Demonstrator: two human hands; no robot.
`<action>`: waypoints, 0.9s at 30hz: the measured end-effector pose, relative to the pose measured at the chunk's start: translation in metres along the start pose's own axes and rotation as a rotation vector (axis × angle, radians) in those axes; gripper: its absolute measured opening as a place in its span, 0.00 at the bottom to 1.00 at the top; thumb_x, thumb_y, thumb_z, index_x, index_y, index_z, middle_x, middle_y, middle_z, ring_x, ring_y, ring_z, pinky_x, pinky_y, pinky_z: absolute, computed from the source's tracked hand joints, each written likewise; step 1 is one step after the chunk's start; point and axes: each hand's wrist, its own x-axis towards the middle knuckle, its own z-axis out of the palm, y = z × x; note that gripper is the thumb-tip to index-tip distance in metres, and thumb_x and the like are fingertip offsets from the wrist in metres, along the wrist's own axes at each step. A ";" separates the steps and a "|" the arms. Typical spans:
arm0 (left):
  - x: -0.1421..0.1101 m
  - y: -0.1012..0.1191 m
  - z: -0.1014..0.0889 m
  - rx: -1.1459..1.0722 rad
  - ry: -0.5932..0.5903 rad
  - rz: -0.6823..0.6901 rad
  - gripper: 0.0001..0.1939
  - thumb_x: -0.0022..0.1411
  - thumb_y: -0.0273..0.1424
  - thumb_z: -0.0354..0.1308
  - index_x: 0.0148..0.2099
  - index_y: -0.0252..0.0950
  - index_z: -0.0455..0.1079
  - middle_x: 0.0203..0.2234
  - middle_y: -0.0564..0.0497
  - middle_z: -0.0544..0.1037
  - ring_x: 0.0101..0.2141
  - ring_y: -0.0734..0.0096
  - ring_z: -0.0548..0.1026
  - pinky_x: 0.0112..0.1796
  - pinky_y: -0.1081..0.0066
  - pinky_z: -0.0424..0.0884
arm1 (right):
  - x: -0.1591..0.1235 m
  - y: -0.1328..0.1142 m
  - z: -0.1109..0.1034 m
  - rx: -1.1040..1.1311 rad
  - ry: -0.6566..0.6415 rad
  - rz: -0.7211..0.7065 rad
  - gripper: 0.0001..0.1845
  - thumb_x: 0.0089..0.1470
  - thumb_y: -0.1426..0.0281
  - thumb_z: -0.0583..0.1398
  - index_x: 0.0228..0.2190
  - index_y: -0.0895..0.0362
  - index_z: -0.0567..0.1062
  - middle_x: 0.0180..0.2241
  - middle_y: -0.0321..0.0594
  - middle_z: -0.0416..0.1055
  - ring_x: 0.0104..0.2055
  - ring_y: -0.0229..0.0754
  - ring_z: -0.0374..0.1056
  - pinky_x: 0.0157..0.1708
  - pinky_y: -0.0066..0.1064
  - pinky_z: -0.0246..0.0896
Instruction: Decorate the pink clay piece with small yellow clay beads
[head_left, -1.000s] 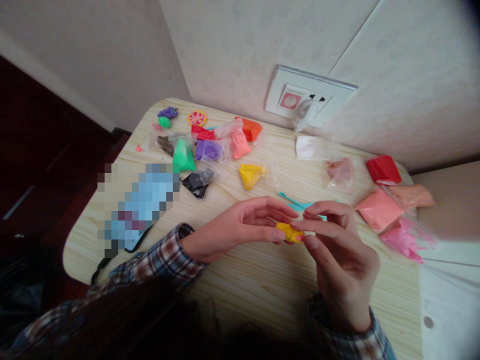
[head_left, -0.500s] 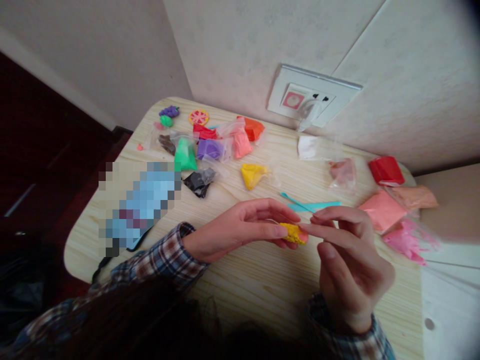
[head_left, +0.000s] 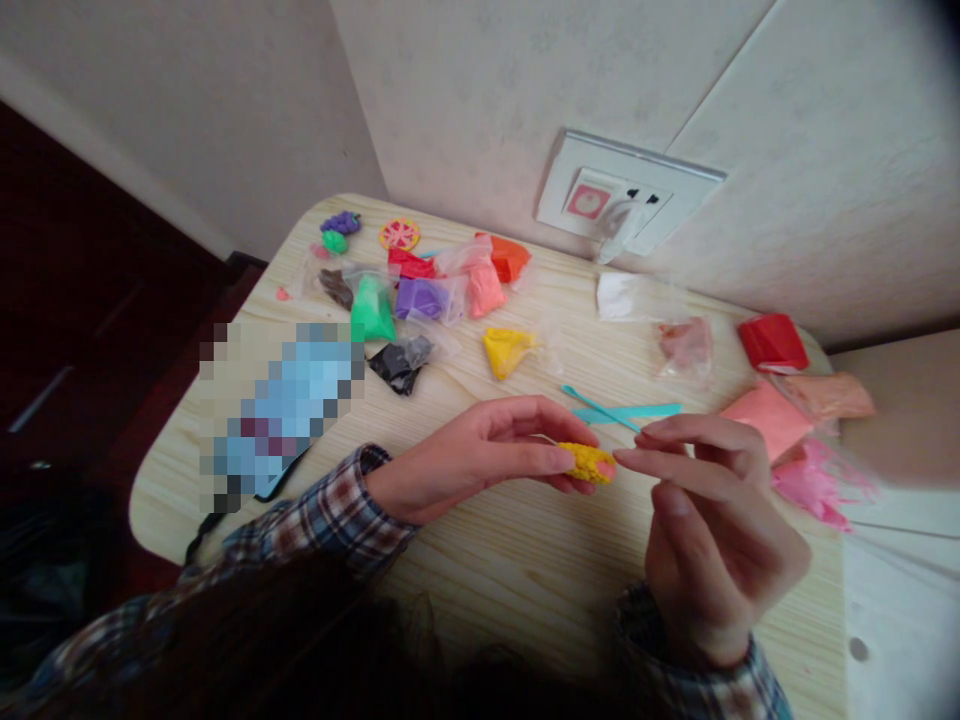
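Between the thumb and fingers of my left hand (head_left: 499, 450) is a small lump of yellow modelling clay (head_left: 586, 462), bumpy on its surface, with a pink patch at its right end. My right hand (head_left: 727, 530) is just right of that end, index fingertip close to it, fingers apart and nothing visible in them. Beyond the hands, a thin turquoise clay tool (head_left: 596, 403) crosses a flat turquoise strip (head_left: 652, 412) on the table. The tool's near end runs behind my right fingers.
Bags of coloured clay lie about the table (head_left: 510, 590): yellow (head_left: 508, 352), black (head_left: 401, 365), green (head_left: 372, 308), white (head_left: 619, 296) and several more. Shaped clay grapes (head_left: 341, 223) sit far left. A blurred-out phone-like object (head_left: 289, 405) lies left. A plug is in the wall socket (head_left: 630, 195).
My right hand has drawn back slightly to the right, its index fingertip leaving the clay. The left hand stays in place with the yellow clay, whose pink end shows more.
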 end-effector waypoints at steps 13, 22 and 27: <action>-0.002 0.005 0.002 0.348 0.119 0.047 0.07 0.59 0.28 0.63 0.41 0.33 0.73 0.36 0.50 0.78 0.38 0.72 0.76 0.43 0.71 0.72 | -0.002 0.001 -0.004 -0.103 -0.023 0.010 0.14 0.58 0.75 0.56 0.37 0.49 0.81 0.38 0.41 0.70 0.41 0.46 0.68 0.37 0.40 0.64; -0.001 -0.001 0.001 1.210 0.222 0.140 0.09 0.63 0.24 0.54 0.41 0.32 0.76 0.38 0.47 0.77 0.33 0.71 0.74 0.37 0.72 0.71 | 0.001 0.015 -0.008 -0.295 -0.066 0.056 0.10 0.61 0.74 0.56 0.38 0.50 0.77 0.40 0.38 0.69 0.44 0.42 0.67 0.42 0.36 0.62; -0.002 -0.004 -0.002 1.430 0.262 0.266 0.10 0.63 0.25 0.55 0.45 0.35 0.74 0.43 0.46 0.78 0.40 0.66 0.76 0.42 0.68 0.73 | 0.001 0.033 -0.006 -0.514 -0.088 0.019 0.10 0.62 0.69 0.56 0.43 0.54 0.75 0.44 0.45 0.67 0.47 0.49 0.66 0.44 0.43 0.63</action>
